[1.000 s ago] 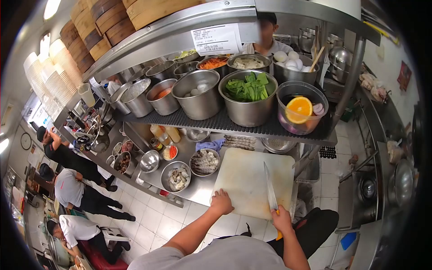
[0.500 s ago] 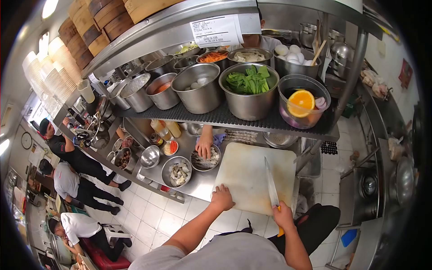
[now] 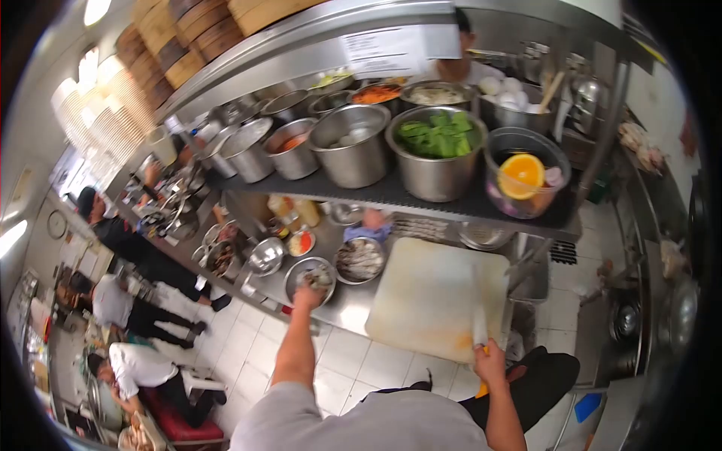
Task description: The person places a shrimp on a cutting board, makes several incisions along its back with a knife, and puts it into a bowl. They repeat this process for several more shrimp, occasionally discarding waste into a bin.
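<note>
Touching the near rim of a steel bowl (image 3: 289, 272), lower centre of frame: left hand (image 3: 307, 295), grip too blurred to tell. Right hand (image 3: 490, 362), lower right, clasps a knife (image 3: 479, 325) over the white cutting board (image 3: 429, 301). Second bowl (image 3: 382, 255) just beside the first.

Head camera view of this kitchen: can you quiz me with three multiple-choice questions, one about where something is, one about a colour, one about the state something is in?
1. Where is the left hand?
A. at a steel bowl
B. in a pocket
C. on a tap

2. What colour are the leaves in the pot?
A. red
B. green
C. purple

3. What is the right hand doing?
A. lying open
B. gripping a knife
C. holding a cup

Answers:
1 A, the hand is at the bowl's near rim.
2 B, the leaves are plainly green.
3 B, the hand is closed round the knife.
</note>
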`<control>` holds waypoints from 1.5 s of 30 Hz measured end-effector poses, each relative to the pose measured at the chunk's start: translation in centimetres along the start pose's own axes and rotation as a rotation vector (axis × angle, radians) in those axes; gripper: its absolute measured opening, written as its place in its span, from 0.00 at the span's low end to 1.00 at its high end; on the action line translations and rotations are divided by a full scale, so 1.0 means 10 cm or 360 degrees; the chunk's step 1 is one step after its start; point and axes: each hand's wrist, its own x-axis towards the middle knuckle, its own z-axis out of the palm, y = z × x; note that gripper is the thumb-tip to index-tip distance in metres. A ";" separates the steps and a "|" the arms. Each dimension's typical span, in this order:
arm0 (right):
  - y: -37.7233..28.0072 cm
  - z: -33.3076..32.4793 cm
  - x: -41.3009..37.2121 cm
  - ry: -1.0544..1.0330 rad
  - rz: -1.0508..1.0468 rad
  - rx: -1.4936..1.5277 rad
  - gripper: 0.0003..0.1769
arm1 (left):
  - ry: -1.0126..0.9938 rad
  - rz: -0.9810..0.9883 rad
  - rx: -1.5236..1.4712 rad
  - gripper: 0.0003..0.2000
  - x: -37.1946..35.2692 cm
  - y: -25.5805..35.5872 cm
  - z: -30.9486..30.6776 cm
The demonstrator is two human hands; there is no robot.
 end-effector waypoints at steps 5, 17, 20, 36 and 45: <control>-0.29 -0.15 0.02 -0.0154 0.0655 0.0417 0.10 | 0.0022 -0.0275 0.0047 0.42 -0.32 0.52 -0.09; 0.09 0.05 -0.01 0.0090 0.0103 0.0014 0.13 | 0.0129 -0.0252 0.0099 0.25 -0.04 0.42 0.06; -0.10 -0.03 0.03 0.0061 0.0129 -0.0048 0.15 | 0.0225 -0.0230 0.0023 0.25 -0.08 0.48 -0.07; -0.06 -0.05 -0.01 -0.0051 0.0376 0.0132 0.15 | 0.0483 -0.0251 -0.0550 0.25 0.18 0.15 -0.14; -0.09 -0.02 0.06 -0.0108 0.0478 0.0287 0.16 | 0.0456 0.0679 -0.0562 0.20 -1.04 0.92 -0.20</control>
